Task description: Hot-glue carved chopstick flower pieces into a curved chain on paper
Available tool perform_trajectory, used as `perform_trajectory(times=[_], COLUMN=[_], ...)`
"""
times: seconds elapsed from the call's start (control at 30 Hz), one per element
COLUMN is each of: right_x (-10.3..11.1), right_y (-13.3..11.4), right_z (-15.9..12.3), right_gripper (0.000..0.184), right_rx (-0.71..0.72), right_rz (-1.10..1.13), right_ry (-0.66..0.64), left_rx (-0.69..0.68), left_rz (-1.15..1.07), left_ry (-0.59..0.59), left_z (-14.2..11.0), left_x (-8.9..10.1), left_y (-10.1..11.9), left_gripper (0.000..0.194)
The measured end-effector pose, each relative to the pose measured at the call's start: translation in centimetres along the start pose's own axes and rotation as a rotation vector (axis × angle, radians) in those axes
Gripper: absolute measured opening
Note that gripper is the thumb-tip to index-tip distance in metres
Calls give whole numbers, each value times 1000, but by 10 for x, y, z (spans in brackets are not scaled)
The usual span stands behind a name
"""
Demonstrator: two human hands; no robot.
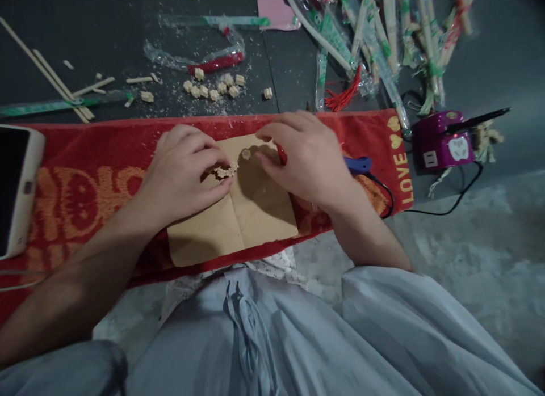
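Observation:
My left hand (185, 169) rests on a tan sheet of paper (249, 220), its fingers curled and pinched on a small cluster of pale carved wood pieces (225, 171). My right hand (304, 158) is closed around a tool with a red tip (281, 155) and a blue rear end (358, 164), close to one small round wood piece (246, 154) lying on the paper. The paper lies on a red towel (93, 175) with an orange pattern.
A phone (15, 189) lies on the towel at far left. Several small wood pieces (213, 87), sticks (51, 75) and shavings lie beyond the towel. Wrapped chopstick packs (383, 38) pile up at top right beside a purple device (443, 142) with a black cord.

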State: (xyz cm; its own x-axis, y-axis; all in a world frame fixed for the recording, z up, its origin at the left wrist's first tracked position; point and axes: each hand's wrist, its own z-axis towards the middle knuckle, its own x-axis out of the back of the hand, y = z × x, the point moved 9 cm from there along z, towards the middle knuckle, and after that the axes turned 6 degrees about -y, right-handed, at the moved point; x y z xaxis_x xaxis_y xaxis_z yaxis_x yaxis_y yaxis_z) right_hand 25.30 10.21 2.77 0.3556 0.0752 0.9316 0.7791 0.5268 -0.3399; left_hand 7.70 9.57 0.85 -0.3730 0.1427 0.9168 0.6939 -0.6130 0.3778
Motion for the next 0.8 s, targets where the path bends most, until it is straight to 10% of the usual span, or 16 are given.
perform_trajectory(times=[0.23, 0.57, 0.8], right_x=[57, 32, 26], right_y=[58, 85, 84], right_z=[-54, -83, -80], right_gripper=[25, 47, 23], right_rx=[-205, -266, -235], right_rz=[-183, -130, -227], right_ry=[-47, -218, -299], left_rx=[-89, -156, -169], left_rz=[-57, -104, -85], left_ry=[113, 156, 180], left_z=[-2, -2, -3], left_x=[12, 20, 20], left_y=[0, 0, 2], left_gripper=[12, 11, 9])
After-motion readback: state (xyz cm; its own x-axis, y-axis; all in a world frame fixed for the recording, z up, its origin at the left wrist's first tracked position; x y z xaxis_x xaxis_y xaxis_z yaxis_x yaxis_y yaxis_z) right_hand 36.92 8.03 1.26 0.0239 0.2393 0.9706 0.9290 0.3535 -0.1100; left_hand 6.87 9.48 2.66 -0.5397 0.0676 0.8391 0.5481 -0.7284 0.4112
